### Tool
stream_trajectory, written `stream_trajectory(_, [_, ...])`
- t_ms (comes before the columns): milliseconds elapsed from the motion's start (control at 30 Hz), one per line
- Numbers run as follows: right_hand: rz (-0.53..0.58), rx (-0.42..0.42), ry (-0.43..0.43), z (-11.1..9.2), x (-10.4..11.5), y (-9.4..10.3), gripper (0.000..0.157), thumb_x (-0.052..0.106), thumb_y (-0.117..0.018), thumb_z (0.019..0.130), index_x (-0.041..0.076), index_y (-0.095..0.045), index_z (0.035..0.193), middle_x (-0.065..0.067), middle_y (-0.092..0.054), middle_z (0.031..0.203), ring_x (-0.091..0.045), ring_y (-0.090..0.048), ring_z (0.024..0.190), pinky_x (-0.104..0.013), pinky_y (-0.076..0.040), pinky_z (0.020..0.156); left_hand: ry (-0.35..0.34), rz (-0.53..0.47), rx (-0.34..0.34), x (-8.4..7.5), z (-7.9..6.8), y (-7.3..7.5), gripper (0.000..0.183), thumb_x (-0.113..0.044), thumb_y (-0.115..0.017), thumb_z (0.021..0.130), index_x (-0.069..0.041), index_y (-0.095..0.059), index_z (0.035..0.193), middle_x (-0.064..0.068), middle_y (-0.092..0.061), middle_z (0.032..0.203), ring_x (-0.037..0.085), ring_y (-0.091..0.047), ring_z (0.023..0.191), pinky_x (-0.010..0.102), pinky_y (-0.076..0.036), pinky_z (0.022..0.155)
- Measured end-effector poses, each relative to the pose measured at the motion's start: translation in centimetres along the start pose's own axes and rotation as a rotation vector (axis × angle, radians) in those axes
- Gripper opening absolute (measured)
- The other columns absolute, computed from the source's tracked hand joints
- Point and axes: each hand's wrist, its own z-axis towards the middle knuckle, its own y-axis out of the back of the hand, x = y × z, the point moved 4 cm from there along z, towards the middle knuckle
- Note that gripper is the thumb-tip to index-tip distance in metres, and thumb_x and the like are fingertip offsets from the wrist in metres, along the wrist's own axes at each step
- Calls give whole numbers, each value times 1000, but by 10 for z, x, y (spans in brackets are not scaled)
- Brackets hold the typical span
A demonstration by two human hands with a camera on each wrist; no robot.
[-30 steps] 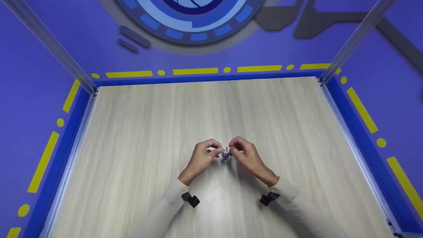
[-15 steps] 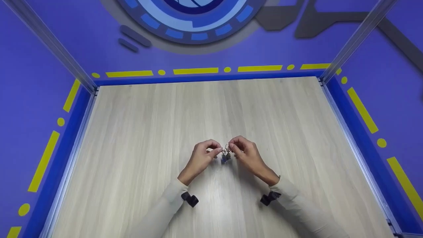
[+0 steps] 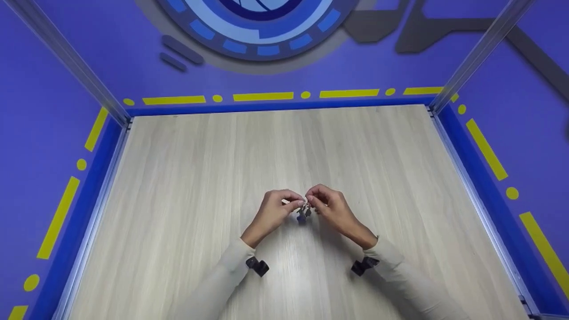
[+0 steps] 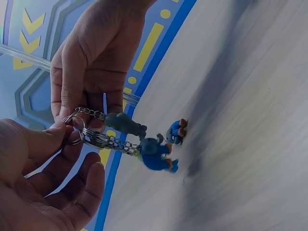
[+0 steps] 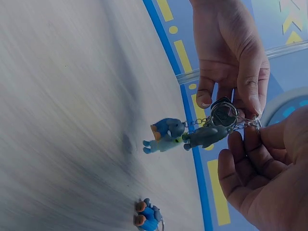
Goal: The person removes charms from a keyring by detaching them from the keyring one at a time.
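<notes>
Together, both hands (image 3: 273,210) (image 3: 332,209) pinch silvery rings (image 4: 91,137) bearing chained blue and grey figures (image 4: 153,158) (image 4: 124,123).

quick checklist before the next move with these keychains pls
1. Left hand pinching the metal rings: ok
2. Right hand pinching at the rings too: ok
3. Grey figurine attached to its chain: ok
4. Rings spread so each is easy to pick out: not ok, they bunch and overlap
5. Blue-and-orange figurine set apart from the bunch resting on the tabletop: cannot tell, it could be hanging
6. Rings already linked together: cannot tell, fingertips hide the joins
</notes>
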Motion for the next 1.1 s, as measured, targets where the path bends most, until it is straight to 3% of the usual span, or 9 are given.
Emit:
stream_trajectory(233, [41, 10, 12, 0, -2, -1, 8, 6, -69, 109, 1, -74, 109, -12, -75, 94, -26, -69, 80, -21, -54, 68, 20, -44, -9, 3, -1, -2, 7, -7, -79, 102, -5, -86, 100, 2, -82, 96, 10, -70, 82, 23, -57, 73])
stream_trajectory(400, [132, 27, -12, -1, -5, -1, 12, 9, -68, 110, -1, -73, 114, -13, -73, 97, -21, -69, 84, -24, -55, 70, 10, -97, -45, 3, -2, 0, 7, -7, -79, 102, -5, -85, 101, 3, -81, 96, 18, -71, 85, 24, -58, 74])
stream_trajectory(667, [222, 48, -19, -5, -12, -10, 12, 5, -74, 105, -4, -73, 114, -14, -74, 110, -23, -72, 99, -27, -60, 87, 6, -142, -129, 2, -2, 5, 6, -8, -81, 101, -3, -84, 99, 5, -80, 95, 18, -73, 87, 25, -59, 77])
stream_trajectory(1100, [332, -130, -19, -7, -16, -16, 8, -2, -75, 102, -7, -78, 107, -15, -77, 106, -19, -73, 98, -28, -60, 88, 7, -165, -189, 3, 0, 6, 7, -11, -83, 100, -5, -85, 98, 7, -81, 95, 16, -70, 83, 24, -58, 73])
